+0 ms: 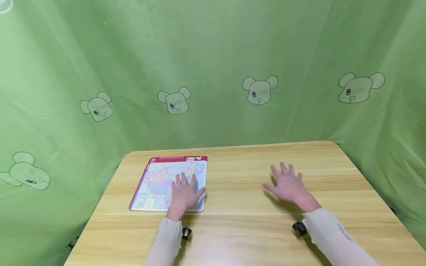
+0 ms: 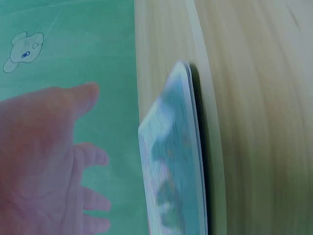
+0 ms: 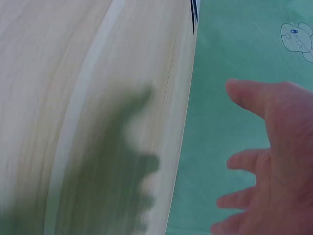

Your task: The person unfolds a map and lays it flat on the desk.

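the desk point(image 1: 236, 207) is pale, streaked woodgrain; toward its far left corner, a pastel-patched, red-banded map point(image 1: 161, 184); beyond, green cloth point(image 1: 213, 51) with bear outlines point(image 1: 260, 92).

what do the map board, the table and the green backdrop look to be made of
Map board: probably smooth plastic or laminated card, judging by its thin, straight edge. Table: wood or wood-look laminate, satin finish; pale grain and a soft reflection show. Green backdrop: likely thin fabric or plastic sheeting, faint sheen, with soft folds.
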The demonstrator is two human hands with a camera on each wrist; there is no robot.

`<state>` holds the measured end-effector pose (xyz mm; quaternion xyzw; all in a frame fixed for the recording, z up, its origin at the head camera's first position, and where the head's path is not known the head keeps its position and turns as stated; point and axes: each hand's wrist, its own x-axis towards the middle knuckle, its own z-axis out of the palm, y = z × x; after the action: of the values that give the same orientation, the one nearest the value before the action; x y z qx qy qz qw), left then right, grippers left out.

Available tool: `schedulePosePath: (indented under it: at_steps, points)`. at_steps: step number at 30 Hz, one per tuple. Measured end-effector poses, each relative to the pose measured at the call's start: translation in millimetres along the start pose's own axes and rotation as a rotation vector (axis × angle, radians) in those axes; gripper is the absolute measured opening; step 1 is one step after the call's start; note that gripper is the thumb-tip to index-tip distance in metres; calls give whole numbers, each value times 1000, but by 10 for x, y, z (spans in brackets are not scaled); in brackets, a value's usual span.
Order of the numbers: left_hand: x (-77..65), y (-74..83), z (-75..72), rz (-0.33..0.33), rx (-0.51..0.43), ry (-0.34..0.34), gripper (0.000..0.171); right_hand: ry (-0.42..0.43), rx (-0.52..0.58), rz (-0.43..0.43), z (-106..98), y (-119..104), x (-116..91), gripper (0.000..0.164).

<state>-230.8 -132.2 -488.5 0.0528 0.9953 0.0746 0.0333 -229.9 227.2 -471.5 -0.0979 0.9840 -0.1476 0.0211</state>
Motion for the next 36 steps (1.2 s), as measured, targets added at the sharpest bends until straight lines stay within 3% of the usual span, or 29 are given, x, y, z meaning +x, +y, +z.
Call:
schedulePosePath:
  at_steps: [11,22,36]
  points:
    - [-81,-342,-82,82,3,-8,78,10,49,-232,67,-152,76,72]
    - [-182,-742,-45,96,-9,-8,82,-12,56,-362,191,-481,142,64]
    - [-236,-1231,-139,66,-31,-43,81,-109,33,-466,300,-975,221,64]
